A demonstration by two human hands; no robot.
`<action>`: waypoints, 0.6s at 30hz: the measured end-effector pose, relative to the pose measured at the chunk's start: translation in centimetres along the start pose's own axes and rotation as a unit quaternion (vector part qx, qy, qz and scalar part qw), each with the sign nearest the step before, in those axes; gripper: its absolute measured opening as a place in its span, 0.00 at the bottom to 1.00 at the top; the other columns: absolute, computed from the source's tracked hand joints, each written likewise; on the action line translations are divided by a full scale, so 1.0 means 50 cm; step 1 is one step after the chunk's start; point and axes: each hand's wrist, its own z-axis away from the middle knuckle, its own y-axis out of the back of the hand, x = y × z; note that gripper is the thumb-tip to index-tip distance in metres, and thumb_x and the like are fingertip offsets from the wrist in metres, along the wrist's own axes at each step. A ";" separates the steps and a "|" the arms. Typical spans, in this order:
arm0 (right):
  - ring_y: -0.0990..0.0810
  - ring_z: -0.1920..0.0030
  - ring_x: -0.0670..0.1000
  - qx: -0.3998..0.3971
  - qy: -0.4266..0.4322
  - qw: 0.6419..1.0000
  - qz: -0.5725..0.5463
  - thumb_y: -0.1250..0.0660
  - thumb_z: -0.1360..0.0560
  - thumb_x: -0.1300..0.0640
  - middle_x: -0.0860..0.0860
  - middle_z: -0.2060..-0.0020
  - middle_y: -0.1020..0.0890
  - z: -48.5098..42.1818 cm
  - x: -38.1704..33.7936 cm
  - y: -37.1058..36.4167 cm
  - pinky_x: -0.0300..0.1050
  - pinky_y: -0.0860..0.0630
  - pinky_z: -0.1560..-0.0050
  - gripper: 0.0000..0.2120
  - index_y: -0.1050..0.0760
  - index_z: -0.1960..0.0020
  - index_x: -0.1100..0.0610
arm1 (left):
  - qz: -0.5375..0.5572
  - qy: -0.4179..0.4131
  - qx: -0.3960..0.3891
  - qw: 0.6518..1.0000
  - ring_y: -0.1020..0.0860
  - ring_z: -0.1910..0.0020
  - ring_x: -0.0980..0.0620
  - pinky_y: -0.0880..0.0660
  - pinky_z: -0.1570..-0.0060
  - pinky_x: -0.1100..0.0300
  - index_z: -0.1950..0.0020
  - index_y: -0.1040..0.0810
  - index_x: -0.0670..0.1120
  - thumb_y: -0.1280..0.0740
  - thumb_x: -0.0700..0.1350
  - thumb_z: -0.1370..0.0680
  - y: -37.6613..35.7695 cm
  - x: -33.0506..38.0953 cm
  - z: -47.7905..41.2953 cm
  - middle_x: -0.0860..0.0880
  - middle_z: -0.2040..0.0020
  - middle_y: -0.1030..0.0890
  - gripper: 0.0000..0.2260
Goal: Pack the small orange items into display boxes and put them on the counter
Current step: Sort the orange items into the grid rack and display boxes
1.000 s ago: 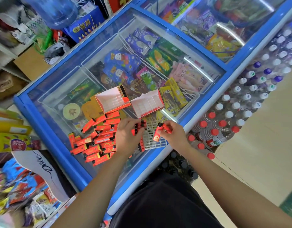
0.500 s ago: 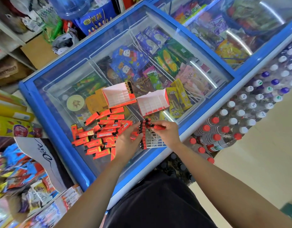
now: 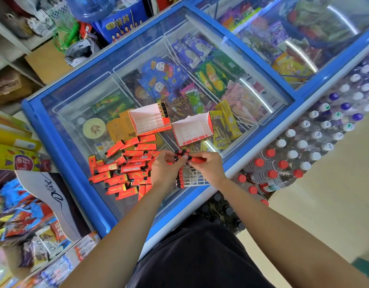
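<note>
Several small orange items point(image 3: 125, 169) with black caps lie loose in a pile on the glass freezer lid point(image 3: 75, 104). Two open display boxes stand behind them: the left box point(image 3: 149, 119) has a few items in its far row, the right box point(image 3: 191, 129) looks empty. A white gridded tray point(image 3: 193, 178) lies at the lid's front edge with a row of items along its left side. My left hand point(image 3: 164, 170) and my right hand point(image 3: 208, 166) meet above the tray. The right hand pinches one orange item point(image 3: 197, 160); the left fingers pinch black-capped items at the tray's top-left corner.
Packs of bottled water point(image 3: 316, 146) with red, white and purple caps stand to the right of the freezer. Snack packets and a Dove carton point(image 3: 52, 198) crowd the left side. A second freezer lid point(image 3: 304, 38) continues at the back right.
The right hand carried its orange item left to the tray's top-left corner, where it now meets the left hand. The camera view shifted slightly.
</note>
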 end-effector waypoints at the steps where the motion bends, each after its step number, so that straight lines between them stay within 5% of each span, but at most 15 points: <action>1: 0.15 0.53 0.45 -0.004 0.003 1.000 0.007 0.23 0.31 0.69 0.53 0.53 0.14 0.000 0.000 0.000 0.39 0.19 0.47 0.14 0.16 0.46 0.62 | 0.000 0.002 -0.001 1.000 0.21 0.55 0.55 0.25 0.62 0.57 0.51 0.23 0.53 0.25 0.60 0.28 0.001 0.000 -0.003 0.56 0.55 0.20 0.15; 12: 0.16 0.50 0.49 -0.020 0.003 0.999 0.028 0.28 0.24 0.56 0.48 0.52 0.15 0.023 0.011 0.017 0.53 0.19 0.46 0.10 0.20 0.43 0.53 | 0.015 -0.004 -0.014 1.000 0.20 0.56 0.56 0.22 0.59 0.56 0.48 0.22 0.53 0.26 0.57 0.26 0.007 -0.019 -0.006 0.56 0.54 0.20 0.12; 18: 0.17 0.47 0.46 -0.019 -0.003 1.000 0.013 0.29 0.23 0.57 0.46 0.48 0.16 0.031 0.015 0.031 0.52 0.19 0.44 0.08 0.24 0.45 0.53 | 0.053 -0.020 -0.056 0.997 0.18 0.54 0.57 0.20 0.56 0.60 0.38 0.22 0.54 0.26 0.51 0.24 0.020 -0.046 0.014 0.57 0.48 0.19 0.15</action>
